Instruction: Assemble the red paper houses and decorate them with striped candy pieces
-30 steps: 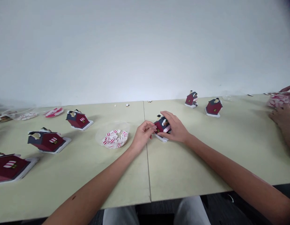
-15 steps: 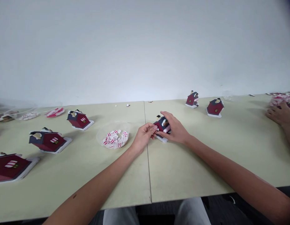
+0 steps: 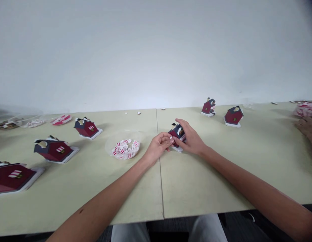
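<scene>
A small dark red model house (image 3: 176, 132) with a dark, white-patched roof stands on a white base near the table's middle seam. My right hand (image 3: 192, 138) is closed around its right side, covering much of it. My left hand (image 3: 158, 147) is at the near left corner, thumb and fingers pinched on a small white piece (image 3: 171, 137) against the house wall. The right thumb reaches across to this piece. Left of my hands, a clear plastic bag (image 3: 109, 143) holds several small red-and-white striped pieces (image 3: 126, 149).
Similar houses stand at left (image 3: 56, 150) and back right (image 3: 233, 116). Bags of parts (image 3: 61, 120) lie far left. At the right edge, another person's hand (image 3: 308, 127) is by a bag of striped pieces (image 3: 307, 109). Small scraps (image 3: 163, 108) lie near the wall.
My right thumb has come in closer to my left fingertips at the house wall. The other person's hand has moved right, partly out of view. The whole view has shifted slightly.
</scene>
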`<act>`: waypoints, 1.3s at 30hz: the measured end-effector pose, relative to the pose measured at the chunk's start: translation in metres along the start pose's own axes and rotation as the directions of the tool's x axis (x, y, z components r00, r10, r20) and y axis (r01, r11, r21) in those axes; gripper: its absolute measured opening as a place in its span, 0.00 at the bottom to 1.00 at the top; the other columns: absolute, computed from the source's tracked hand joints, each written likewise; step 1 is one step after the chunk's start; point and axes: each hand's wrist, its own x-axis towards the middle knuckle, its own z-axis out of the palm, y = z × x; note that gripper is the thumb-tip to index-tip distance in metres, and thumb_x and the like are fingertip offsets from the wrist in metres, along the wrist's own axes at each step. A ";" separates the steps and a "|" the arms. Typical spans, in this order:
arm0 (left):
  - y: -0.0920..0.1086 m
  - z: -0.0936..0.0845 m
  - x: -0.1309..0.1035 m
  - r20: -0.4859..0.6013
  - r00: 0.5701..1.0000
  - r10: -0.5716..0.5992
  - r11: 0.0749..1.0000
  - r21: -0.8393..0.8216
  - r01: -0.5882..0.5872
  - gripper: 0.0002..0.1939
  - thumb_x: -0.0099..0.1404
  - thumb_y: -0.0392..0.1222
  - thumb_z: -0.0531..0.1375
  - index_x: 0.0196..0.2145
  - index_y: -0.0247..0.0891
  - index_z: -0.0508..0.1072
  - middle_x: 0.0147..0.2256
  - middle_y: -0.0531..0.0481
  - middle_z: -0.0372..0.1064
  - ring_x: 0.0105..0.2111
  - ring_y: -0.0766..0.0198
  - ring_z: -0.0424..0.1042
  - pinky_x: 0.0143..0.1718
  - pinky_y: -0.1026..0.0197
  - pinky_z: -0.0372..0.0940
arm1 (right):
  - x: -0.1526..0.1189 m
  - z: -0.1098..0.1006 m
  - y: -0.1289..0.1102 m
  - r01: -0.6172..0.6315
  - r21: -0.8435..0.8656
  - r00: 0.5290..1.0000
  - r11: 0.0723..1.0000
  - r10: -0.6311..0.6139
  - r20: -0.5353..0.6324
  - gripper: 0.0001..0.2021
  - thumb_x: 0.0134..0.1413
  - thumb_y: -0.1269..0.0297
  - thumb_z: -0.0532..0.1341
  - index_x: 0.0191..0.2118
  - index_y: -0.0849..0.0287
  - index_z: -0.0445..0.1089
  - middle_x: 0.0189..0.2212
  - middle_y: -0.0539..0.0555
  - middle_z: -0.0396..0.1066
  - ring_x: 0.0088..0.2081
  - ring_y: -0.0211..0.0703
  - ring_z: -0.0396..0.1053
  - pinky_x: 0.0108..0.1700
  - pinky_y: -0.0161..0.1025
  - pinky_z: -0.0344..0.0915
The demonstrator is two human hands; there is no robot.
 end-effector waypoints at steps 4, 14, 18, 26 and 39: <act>0.000 0.001 0.000 -0.045 0.999 0.011 1.000 0.015 -0.010 0.20 0.59 0.54 0.68 0.39 0.35 0.73 0.33 0.48 0.72 0.33 0.65 0.72 0.29 0.67 0.64 | 0.000 0.000 -0.001 0.007 -0.007 1.000 1.000 -0.007 0.000 0.38 0.63 0.49 0.59 0.71 0.53 0.43 0.66 0.64 0.55 0.66 0.59 0.56 0.63 0.59 0.61; 0.001 0.000 0.001 -0.102 0.995 -0.005 0.999 -0.048 0.000 0.18 0.58 0.50 0.69 0.38 0.37 0.69 0.29 0.52 0.71 0.31 0.66 0.71 0.29 0.67 0.64 | 0.000 0.006 0.000 -0.089 0.008 0.996 0.996 0.089 0.020 0.46 0.57 0.43 0.64 0.72 0.49 0.39 0.70 0.62 0.49 0.69 0.61 0.53 0.63 0.60 0.63; 0.000 0.000 0.000 -0.086 0.996 -0.010 0.999 -0.039 0.007 0.17 0.58 0.50 0.68 0.37 0.36 0.70 0.29 0.51 0.71 0.30 0.68 0.69 0.28 0.68 0.63 | 0.001 0.006 -0.002 -0.086 -0.002 0.996 0.996 0.086 0.027 0.47 0.56 0.42 0.64 0.72 0.48 0.40 0.69 0.62 0.51 0.68 0.62 0.55 0.61 0.60 0.65; -0.001 -0.001 0.001 -0.083 0.996 -0.013 1.000 -0.024 0.011 0.17 0.58 0.50 0.68 0.37 0.36 0.70 0.29 0.52 0.70 0.29 0.68 0.68 0.28 0.67 0.62 | 0.000 0.005 -0.004 -0.098 -0.032 0.994 0.995 0.099 0.044 0.45 0.57 0.43 0.63 0.72 0.48 0.39 0.70 0.61 0.49 0.68 0.60 0.54 0.60 0.59 0.67; -0.001 -0.004 0.000 -0.051 0.999 -0.010 1.000 -0.014 0.009 0.20 0.60 0.52 0.68 0.38 0.40 0.63 0.28 0.56 0.69 0.27 0.70 0.67 0.27 0.68 0.59 | 0.000 0.006 -0.008 -0.108 -0.020 0.993 0.994 0.109 0.052 0.45 0.58 0.43 0.63 0.72 0.49 0.39 0.70 0.61 0.48 0.69 0.60 0.53 0.63 0.60 0.63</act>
